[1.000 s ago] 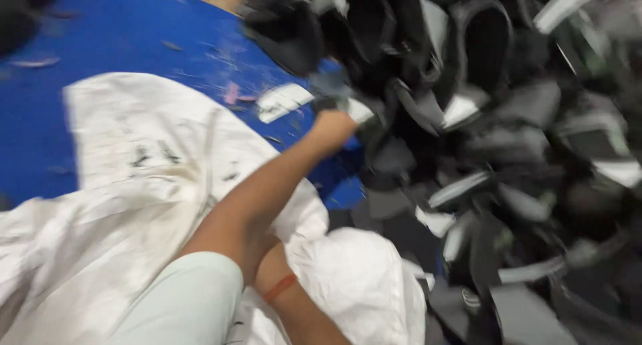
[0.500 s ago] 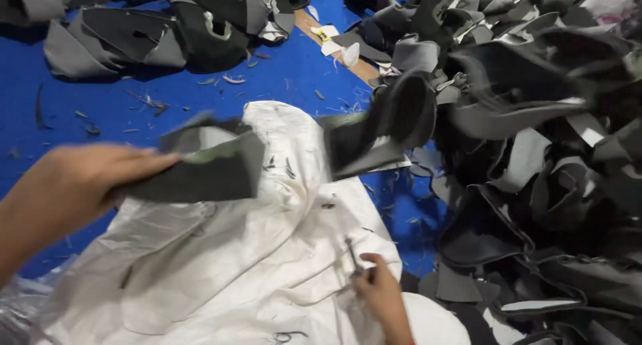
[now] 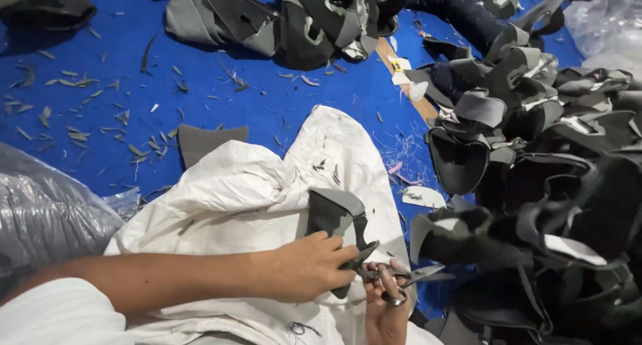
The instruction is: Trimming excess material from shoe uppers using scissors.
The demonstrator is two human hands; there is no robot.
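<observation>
Right hand (image 3: 386, 311): lying nearest the camera at the lower edge; its fingers are threading the loops of a pair of scissors (image 3: 394, 278), so the grip is clenched on the scissors, blades pointing right.
Left hand (image 3: 304, 268): reaching across from the left; its grip is pinching the lower edge of a grey fabric piece (image 3: 334, 214), holding it just beside the blades.
Step in hand: judging by the pose, trimming is starting on this piece; the next move is calling for the piece's edge to be fed between the blades while the left fingers are keeping clear.
White sack (image 3: 234, 191): lying spread under both hands, carrying the piece.
Blue floor (image 3: 100, 84): showing beyond the sack, scattered with small offcuts.
Black pile (image 3: 535, 184): heaped to the right, well apart from a second heap (image 3: 294, 17) at the far edge.
Change from half a second ago: the left hand was lifting a piece high at the left; it is now lowered onto the sack, beside the scissors.
</observation>
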